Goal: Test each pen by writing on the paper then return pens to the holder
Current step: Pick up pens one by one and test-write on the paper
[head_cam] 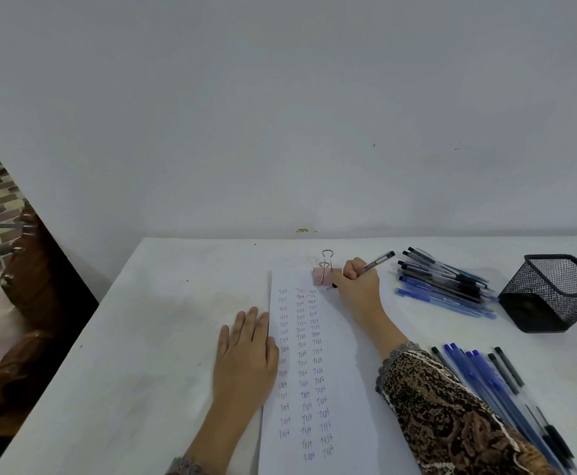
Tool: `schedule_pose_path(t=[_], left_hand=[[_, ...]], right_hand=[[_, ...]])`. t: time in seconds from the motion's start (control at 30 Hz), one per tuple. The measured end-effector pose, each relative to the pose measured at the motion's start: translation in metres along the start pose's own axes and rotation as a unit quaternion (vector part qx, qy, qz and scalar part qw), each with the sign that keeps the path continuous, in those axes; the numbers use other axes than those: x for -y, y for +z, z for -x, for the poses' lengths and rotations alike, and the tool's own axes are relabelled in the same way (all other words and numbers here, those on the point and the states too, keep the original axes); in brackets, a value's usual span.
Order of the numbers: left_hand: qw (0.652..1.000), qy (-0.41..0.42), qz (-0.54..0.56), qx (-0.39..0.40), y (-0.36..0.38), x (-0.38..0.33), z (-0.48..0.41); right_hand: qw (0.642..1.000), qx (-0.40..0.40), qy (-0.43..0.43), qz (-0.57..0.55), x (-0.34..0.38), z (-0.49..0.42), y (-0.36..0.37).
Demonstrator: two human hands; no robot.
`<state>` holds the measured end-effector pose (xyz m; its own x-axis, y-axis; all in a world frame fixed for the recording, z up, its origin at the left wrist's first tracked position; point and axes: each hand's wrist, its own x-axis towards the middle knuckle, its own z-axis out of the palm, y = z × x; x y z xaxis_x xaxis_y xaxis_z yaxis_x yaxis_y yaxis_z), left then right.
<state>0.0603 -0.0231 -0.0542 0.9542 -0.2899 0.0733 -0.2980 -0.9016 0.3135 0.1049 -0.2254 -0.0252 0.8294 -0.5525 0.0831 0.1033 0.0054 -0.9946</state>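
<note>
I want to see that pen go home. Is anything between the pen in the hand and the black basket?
Yes: a pile of pens lies on the table between the held pen and the mesh holder.

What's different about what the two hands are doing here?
The left hand lies flat, fingers straight, on the left edge of the paper; the right hand curls round a pen. The left hand is nearer the camera; the right hand is farther, beside the pink clip. Both touch the paper.
</note>
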Motion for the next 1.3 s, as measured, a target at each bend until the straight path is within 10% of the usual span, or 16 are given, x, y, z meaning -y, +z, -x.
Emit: schedule_pose_path(t=[0.83, 1.3], left_hand=[[1.0, 0.005, 0.002, 0.002, 0.001, 0.001, 0.0], [1.0, 0.004, 0.017, 0.002, 0.001, 0.001, 0.0]], right_hand=[[1.0, 0.018, -0.002, -0.019, -0.005, 0.0, -0.002], [0.928, -0.021, 0.21, -0.308, 0.007, 0.026, -0.029]])
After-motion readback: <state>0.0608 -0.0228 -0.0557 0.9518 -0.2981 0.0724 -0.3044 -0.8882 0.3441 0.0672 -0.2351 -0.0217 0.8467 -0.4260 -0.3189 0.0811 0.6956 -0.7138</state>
